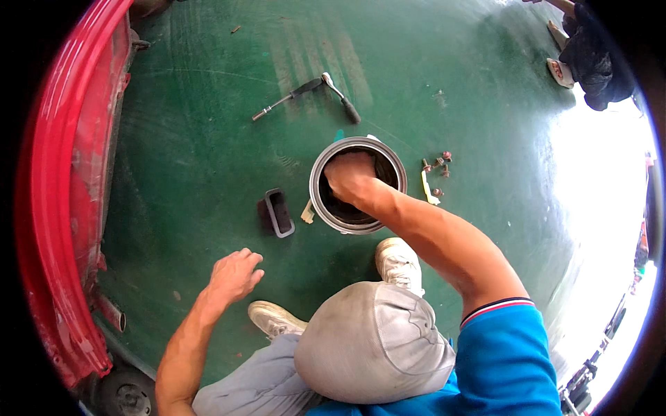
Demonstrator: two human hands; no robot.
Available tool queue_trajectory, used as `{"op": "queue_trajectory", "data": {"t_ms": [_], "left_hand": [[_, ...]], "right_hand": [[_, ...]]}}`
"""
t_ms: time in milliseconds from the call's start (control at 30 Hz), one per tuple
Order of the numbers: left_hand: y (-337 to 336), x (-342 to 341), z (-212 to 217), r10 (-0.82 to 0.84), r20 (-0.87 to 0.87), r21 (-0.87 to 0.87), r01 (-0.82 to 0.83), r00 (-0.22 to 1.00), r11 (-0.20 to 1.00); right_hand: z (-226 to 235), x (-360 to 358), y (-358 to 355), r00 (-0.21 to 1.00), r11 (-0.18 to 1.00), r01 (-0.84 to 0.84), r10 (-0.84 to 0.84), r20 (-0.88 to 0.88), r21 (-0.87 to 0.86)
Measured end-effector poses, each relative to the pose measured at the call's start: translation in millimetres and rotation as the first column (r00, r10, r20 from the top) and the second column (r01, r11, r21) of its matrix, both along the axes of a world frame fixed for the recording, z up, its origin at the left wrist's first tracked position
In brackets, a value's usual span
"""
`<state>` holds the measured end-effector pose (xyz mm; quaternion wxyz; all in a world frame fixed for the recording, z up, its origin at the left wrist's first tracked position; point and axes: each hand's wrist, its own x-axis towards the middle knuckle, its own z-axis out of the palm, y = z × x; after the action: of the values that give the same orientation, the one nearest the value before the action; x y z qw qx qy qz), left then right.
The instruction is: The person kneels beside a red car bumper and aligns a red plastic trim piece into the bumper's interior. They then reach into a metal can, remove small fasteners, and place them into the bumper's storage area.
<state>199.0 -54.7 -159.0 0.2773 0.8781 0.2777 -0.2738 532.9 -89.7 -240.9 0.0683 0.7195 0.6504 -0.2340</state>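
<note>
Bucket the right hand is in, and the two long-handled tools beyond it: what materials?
Bucket: looks like bare metal, its grey rim catching light; the inside is dark. Long-handled tools: shiny metal shafts, with dark grips that may be rubber or plastic. Right hand reaches inside the bucket.

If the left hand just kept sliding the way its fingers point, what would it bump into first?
The left hand hovers open, fingers pointing up and right across the green floor. Going straight on, it would probably first meet the small black rectangular tray, or narrowly miss it and reach the metal can; depth is unclear.

Glossy metal can (316, 182), scuffed painted floor (208, 159)
</note>
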Motion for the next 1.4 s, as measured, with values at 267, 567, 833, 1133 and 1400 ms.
{"op": "queue_trajectory", "data": {"t_ms": [267,567,833,1133,1400], "left_hand": [[-3.9,-10.2,2.4,0.024,-0.065,-0.002,-0.024,0.998,1.000],[1.3,17.7,3.2,-0.027,-0.070,-0.014,0.026,0.997,1.000],[0.4,23.0,9.0,-0.027,-0.041,0.002,0.027,0.999,1.000],[-4.6,25.5,11.7,-0.056,-0.081,-0.006,0.056,0.995,0.998],[12.4,31.3,15.5,-0.081,-0.117,0.055,0.087,0.990,0.995]], "right_hand": [[143.5,53.8,-68.1,0.804,0.935,0.333,-0.215,-0.554,0.120],[16.1,165.0,-213.8,0.561,0.536,0.827,-0.769,-0.307,0.169],[-12.4,155.1,-226.9,0.631,0.596,0.774,-0.754,-0.183,0.214],[-1.7,88.9,-210.3,0.791,0.762,0.606,-0.607,-0.072,0.228],[-14.6,81.7,-214.1,0.776,0.734,0.613,-0.629,-0.046,0.294]]}}
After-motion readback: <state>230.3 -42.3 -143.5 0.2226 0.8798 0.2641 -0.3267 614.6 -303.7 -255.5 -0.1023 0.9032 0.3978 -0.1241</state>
